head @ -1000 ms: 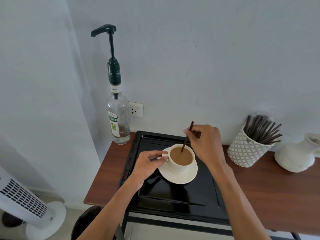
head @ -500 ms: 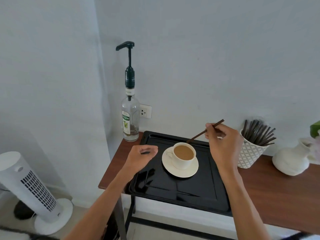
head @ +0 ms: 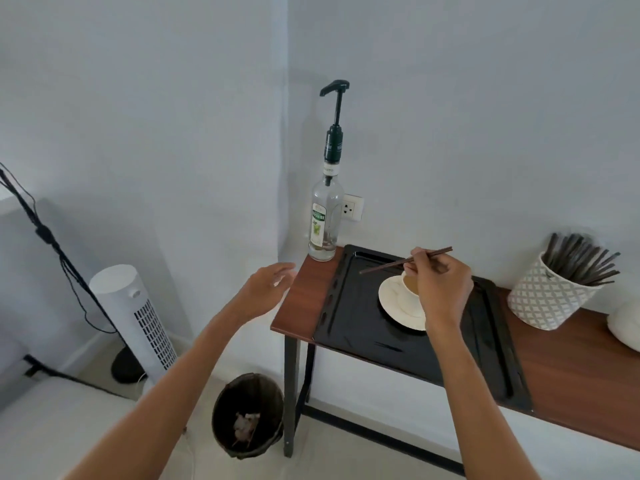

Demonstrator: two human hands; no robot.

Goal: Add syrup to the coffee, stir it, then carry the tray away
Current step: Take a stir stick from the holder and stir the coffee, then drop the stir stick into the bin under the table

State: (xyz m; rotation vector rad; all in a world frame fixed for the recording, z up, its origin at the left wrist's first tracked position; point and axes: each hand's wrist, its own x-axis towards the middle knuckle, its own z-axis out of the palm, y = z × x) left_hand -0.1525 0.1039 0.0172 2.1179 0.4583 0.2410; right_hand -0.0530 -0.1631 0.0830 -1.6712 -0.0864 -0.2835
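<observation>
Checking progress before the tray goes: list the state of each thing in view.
Cup: holds coffee, on saucer.
Stir stick: out of cup, in right hand.
Left hand: open, empty, off the table.
Tray: resting on table.
Syrup bottle: upright, nearly empty.
Bin: open, some rubbish inside.

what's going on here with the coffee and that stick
A person stands at a wooden side table. The right hand pinches a dark stir stick, lifted clear of the coffee cup, which sits on a saucer on the black tray. The left hand hovers open and empty off the table's left end. A bin sits on the floor below.
</observation>
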